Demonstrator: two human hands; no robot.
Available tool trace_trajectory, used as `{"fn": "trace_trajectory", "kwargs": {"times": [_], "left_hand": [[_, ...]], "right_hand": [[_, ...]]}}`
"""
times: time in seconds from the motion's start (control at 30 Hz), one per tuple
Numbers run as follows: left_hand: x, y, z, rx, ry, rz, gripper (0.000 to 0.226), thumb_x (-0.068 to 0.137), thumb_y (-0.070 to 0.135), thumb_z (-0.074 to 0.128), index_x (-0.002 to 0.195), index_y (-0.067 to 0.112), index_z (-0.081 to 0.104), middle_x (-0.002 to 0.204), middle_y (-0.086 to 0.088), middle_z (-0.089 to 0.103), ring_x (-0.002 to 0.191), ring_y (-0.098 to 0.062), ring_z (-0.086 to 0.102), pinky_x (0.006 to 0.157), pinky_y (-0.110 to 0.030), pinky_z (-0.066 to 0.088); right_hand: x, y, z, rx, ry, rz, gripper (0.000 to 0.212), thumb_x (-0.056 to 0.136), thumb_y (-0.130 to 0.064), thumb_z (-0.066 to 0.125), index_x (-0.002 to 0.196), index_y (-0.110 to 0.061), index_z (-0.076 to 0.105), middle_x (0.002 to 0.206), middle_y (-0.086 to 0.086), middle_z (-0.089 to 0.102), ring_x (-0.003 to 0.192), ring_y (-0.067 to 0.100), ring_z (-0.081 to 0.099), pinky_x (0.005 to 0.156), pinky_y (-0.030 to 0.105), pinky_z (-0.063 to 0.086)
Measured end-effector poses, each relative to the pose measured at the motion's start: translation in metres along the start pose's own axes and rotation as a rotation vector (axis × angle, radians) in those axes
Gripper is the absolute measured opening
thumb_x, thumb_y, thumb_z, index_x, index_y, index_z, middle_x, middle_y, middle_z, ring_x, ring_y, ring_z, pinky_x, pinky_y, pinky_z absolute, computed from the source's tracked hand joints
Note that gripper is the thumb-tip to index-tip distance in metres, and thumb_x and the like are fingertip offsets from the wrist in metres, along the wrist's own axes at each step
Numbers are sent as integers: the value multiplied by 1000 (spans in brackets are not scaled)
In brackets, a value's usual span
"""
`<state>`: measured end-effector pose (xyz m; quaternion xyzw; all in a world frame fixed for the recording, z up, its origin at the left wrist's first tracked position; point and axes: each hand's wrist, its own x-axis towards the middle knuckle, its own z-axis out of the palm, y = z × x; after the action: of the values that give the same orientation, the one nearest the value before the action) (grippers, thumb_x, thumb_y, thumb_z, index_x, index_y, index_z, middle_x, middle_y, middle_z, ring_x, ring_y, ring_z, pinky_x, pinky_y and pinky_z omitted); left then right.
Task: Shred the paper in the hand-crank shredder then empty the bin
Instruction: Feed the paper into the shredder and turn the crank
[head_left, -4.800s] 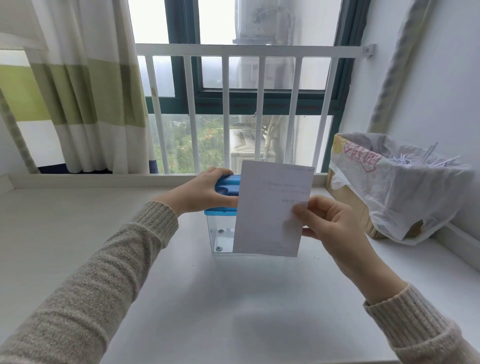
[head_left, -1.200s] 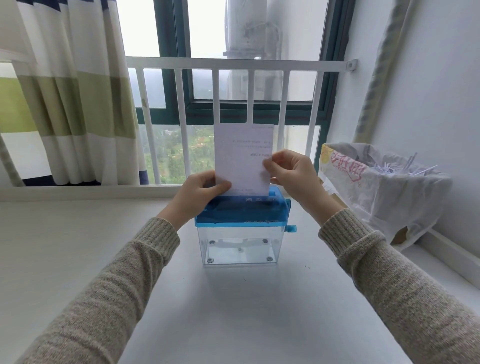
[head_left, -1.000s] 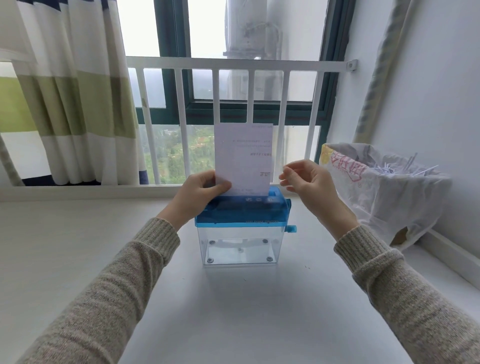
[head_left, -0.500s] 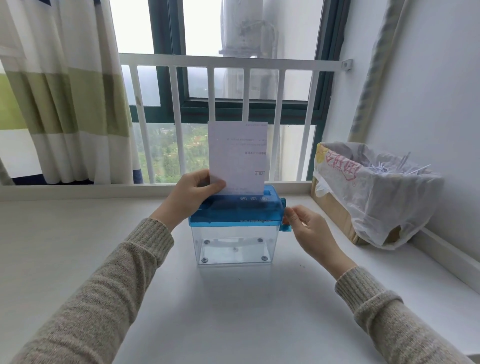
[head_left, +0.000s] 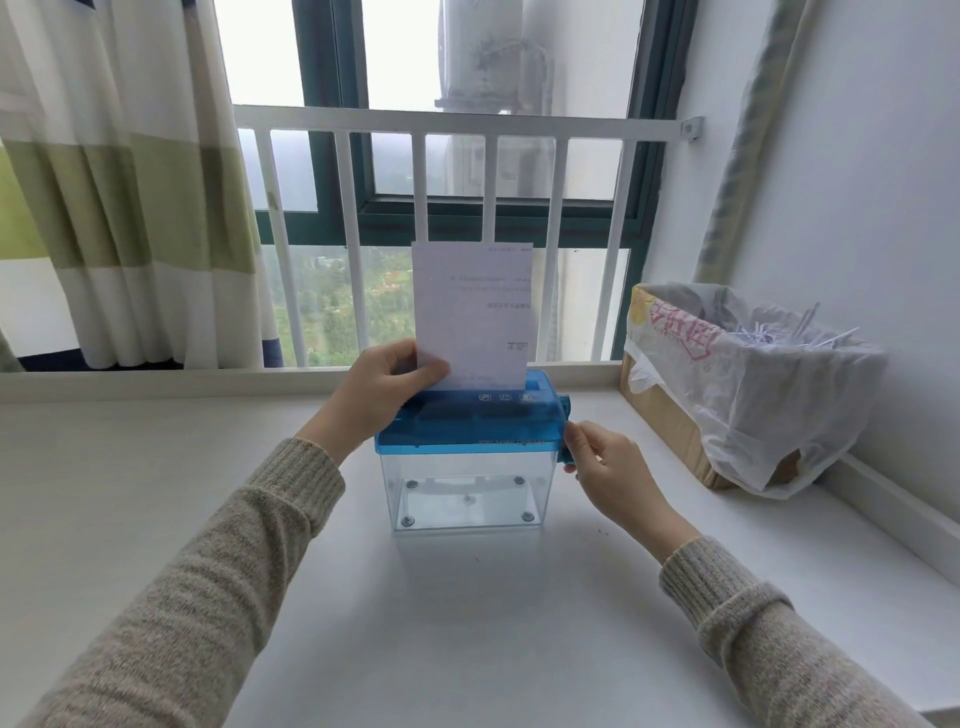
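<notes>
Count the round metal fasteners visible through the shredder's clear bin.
5: four near the corners of the clear bin, at, and one central. None looks hidden.

Both arms wear long sleeves of a heathered oatmeal-beige knit, flecked with darker threads. The left sleeve (head_left: 218, 566) and right sleeve (head_left: 769, 639) each end in a ribbed cuff at the wrist. The hands look bare, without rings or a watch.
</notes>
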<state>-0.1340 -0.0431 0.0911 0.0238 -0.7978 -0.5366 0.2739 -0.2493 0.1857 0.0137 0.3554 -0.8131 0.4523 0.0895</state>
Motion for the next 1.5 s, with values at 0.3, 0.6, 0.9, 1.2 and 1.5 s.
{"fn": "trace_trajectory", "kwargs": {"times": [0.3,0.6,0.9,1.2,1.5], "left_hand": [[-1,0,0,1,-2,4,8,93,18,59,93,21,66,94,6,70,79,-1,67,69,-15,54],[-1,-1,0,10,-8,4,8,93,19,59,94,23,65,95,8,69,77,2,67,67,-14,52],[1,-3,-1,29,-21,-2,7,93,20,59,95,23,65,96,7,69,86,-8,65,69,-17,53],[1,-4,-1,41,-26,9,7,93,21,58,94,25,64,96,7,68,87,-8,65,69,-16,53],[1,-4,-1,68,-35,16,8,94,22,57,93,26,63,94,9,67,86,-8,64,70,-16,52]], "right_hand": [[-1,-5,-3,-57,-31,15,58,94,-49,30,86,-2,63,83,7,69,70,22,62,63,47,55],[0,-3,-5,-40,-37,23,56,96,-48,33,81,-4,65,77,3,68,62,17,59,60,40,54],[-2,-7,-9,40,-46,55,49,99,-40,40,80,-3,66,66,-1,64,48,8,56,46,16,48],[-3,-13,-9,83,-40,91,49,99,-39,40,80,-1,66,68,2,65,46,-1,56,43,13,44],[-5,-21,-11,128,-46,143,49,100,-38,39,80,-2,66,65,1,64,45,0,55,41,12,42]]}}
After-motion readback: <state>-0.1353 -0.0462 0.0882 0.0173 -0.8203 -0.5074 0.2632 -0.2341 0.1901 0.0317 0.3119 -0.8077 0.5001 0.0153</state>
